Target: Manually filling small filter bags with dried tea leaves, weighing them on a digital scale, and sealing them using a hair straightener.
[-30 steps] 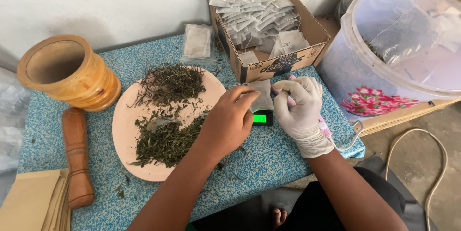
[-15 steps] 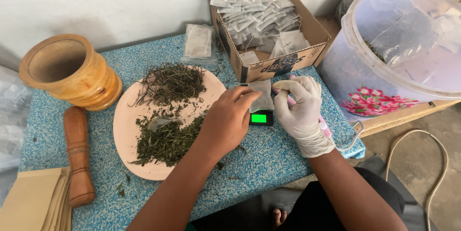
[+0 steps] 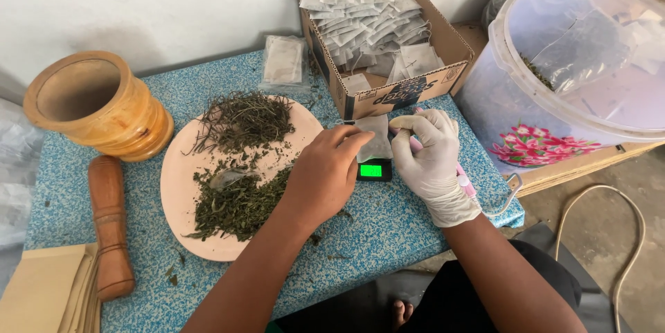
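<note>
1. My bare left hand [image 3: 325,174] & gloved right hand [image 3: 431,160] both pinch the sachet [image 3: 376,140], fingers closed on it.
2. Sachet sits over the scale [image 3: 375,170].
3. Herb plate [image 3: 181,187] left of scale; box [image 3: 388,84] behind it.

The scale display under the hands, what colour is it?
Bright green; the scale display shows best in the head view.

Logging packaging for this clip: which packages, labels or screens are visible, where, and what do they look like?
Cardboard box: back of the table, open, brown with a dark printed front, full of white sachets.
Clear packet: left of the box, flat, holds white sachets.
Scale screen: between the hands, small lit green rectangle.
Plastic tub: right, translucent, pink flower print.
</note>
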